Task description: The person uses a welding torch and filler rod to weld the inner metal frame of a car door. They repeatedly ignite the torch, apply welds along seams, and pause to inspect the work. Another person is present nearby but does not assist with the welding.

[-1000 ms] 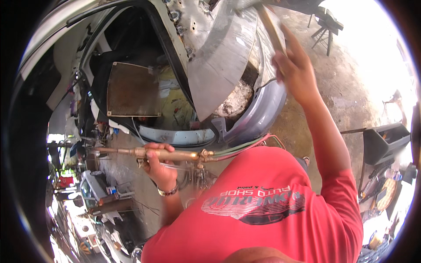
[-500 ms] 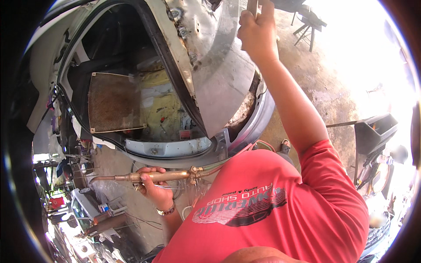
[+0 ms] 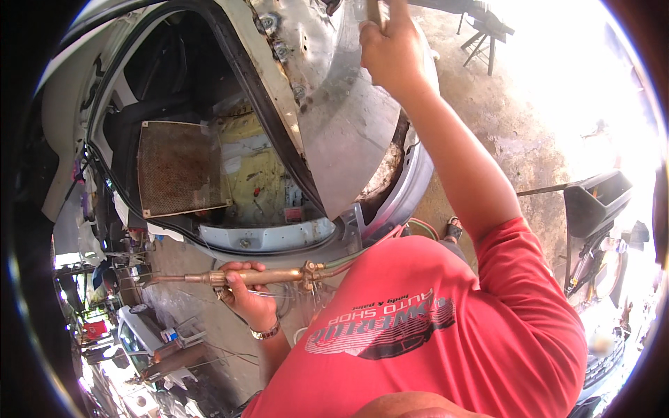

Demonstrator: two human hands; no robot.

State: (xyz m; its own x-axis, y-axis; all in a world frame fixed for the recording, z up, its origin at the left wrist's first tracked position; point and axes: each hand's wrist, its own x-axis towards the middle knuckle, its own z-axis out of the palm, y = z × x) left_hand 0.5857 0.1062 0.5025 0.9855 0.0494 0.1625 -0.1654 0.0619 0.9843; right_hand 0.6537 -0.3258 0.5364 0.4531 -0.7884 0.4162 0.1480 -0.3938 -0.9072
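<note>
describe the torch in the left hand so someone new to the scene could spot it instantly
Start at the car body with its open door frame filling the upper left. Just below its lower sill, the left hand holds a long brass torch lying roughly level, tip pointing left. It is the only slim golden metal tube there, with hoses trailing from its valve end toward the red shirt.

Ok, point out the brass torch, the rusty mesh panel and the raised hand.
brass torch [image 3: 261, 276], head view, on its handle tube.
rusty mesh panel [image 3: 181, 167], head view, middle of the mesh.
right hand [image 3: 390, 52], head view, back of the hand.
</note>
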